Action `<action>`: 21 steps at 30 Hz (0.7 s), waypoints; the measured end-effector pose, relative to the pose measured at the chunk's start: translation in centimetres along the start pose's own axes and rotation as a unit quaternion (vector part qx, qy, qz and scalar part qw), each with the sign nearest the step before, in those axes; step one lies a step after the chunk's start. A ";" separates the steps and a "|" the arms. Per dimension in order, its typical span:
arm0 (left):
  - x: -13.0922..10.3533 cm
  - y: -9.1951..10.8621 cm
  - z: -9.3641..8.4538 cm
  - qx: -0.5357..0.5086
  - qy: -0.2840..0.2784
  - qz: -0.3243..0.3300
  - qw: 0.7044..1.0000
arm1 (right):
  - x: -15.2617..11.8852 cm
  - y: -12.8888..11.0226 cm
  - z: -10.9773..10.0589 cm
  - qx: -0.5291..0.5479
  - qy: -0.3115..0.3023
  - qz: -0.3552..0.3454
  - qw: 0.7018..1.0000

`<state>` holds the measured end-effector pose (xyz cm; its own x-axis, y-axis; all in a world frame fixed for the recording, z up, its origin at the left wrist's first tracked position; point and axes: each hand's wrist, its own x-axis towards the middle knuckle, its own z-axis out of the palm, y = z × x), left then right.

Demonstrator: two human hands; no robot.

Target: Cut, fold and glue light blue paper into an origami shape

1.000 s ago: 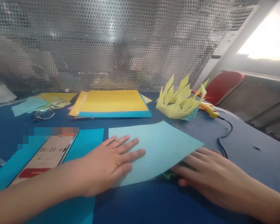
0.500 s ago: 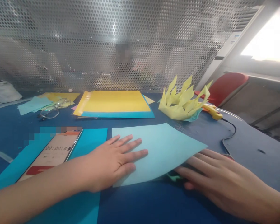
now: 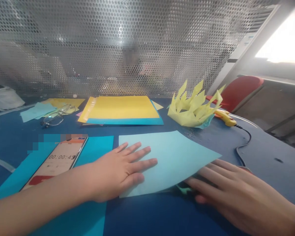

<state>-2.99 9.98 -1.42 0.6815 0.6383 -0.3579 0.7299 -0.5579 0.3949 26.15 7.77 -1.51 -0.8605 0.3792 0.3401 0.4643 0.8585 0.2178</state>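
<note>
A light blue sheet of paper (image 3: 172,157) lies on the dark blue table in front of me. My left hand (image 3: 127,173) presses flat on its left part, fingers spread. On the other side, my right hand (image 3: 231,186) has its fingers stretched out, with the tips tucked beneath the sheet's lifted right edge and hidden there. A small green scrap (image 3: 184,189) shows under that edge, close to the right fingertips; its kind is unclear. Under my left forearm are a phone (image 3: 61,157) with a running timer and a bright blue sheet (image 3: 95,147).
Yellow and blue sheets (image 3: 123,108) are stacked at the back. Beside them stands a folded yellow paper crown (image 3: 194,109). A yellow corded tool (image 3: 226,118) lies at right, its cable (image 3: 248,137) curving forward. Glasses (image 3: 57,116) rest near paper pieces (image 3: 36,110). Perforated metal (image 3: 88,49) rises behind.
Both hands and the light blue sheet keep almost the same places. The whole view has shifted very slightly.
</note>
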 end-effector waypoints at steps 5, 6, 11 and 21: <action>0.0 0.0 -0.2 -0.018 -0.004 -0.004 1.000 | -0.2 0.0 0.3 0.009 -0.004 0.006 1.000; 0.0 0.0 -0.3 -0.021 -0.006 -0.004 1.000 | -0.3 -0.1 0.4 0.011 -0.007 0.007 1.000; 0.0 -0.2 -0.4 -0.026 -0.015 0.005 1.000 | -0.5 0.1 0.6 0.027 -0.012 0.006 1.000; -0.2 0.0 -0.7 -0.026 -0.019 -0.004 0.999 | 0.0 -0.3 0.5 0.023 -0.016 0.005 1.000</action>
<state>-3.14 10.21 -0.73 0.6775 0.6215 -0.3934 0.7328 -0.5242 0.4340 25.91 7.72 -1.99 -0.8627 0.3975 0.3125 0.4630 0.8695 0.1721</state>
